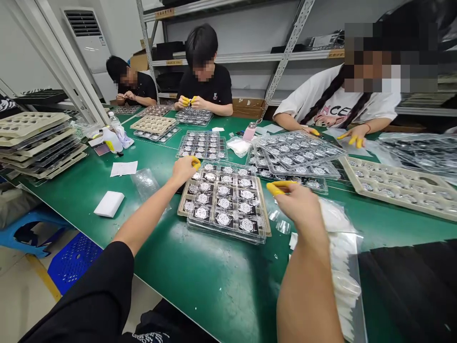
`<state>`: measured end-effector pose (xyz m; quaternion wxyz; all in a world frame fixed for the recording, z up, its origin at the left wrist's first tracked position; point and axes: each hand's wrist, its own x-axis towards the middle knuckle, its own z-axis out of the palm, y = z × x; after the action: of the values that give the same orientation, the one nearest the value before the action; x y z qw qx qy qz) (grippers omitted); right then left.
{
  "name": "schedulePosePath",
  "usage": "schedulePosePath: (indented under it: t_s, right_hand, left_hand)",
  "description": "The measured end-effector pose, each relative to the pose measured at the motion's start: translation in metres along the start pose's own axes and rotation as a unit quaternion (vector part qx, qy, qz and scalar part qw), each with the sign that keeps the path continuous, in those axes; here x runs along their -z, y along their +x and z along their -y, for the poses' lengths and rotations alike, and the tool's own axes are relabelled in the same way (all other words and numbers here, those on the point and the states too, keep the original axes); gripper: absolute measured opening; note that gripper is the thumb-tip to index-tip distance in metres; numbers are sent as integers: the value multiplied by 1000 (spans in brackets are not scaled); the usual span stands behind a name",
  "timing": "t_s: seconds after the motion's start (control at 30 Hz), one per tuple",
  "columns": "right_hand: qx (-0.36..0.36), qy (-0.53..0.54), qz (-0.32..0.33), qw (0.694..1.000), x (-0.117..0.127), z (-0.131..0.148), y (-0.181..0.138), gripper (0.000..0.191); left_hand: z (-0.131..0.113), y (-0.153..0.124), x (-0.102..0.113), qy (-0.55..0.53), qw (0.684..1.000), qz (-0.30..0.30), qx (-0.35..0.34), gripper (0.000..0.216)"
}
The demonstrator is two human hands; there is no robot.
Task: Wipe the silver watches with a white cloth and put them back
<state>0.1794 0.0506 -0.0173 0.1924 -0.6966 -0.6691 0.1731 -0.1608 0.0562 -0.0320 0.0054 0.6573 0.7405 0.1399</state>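
A clear plastic tray [228, 231], its compartments filled with white-printed black pieces, lies slightly askew on a beige tray [267, 221] in front of me. My left hand [186, 170] is at the far left corner of the clear tray, its yellow-tipped fingers curved but apart. Whether they touch the tray is unclear. Beside the right edge, my right hand [294, 197] stretches its yellow-covered fingers toward the stack, open and holding nothing. Small clear plastic pieces [283, 226] lie on the green table below the right hand.
More filled clear trays [300, 152] are piled beyond my right hand, beside a beige tray [400, 186]. Stacked trays [39, 143] stand at the left. A white block [109, 204], plastic bags [344, 267] and a pink bottle [249, 132] lie around. Several people sit across the table.
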Motion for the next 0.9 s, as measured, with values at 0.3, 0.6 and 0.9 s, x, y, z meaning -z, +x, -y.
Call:
schedulePosePath:
  t_s: [0.3,0.6,0.9]
  right_hand:
    - [-4,-56,56,997,-59,2,24,38]
    - [0,-12,64,998,-62,-9,35,35]
    - [-9,30,75,997,-57,-15,36,32]
  left_hand:
    - [-33,38,9,78,946,192,-250,45]
    - [-28,61,7,102,908,275,-299,35]
    - [-36,57,9,98,925,241,-278,38]
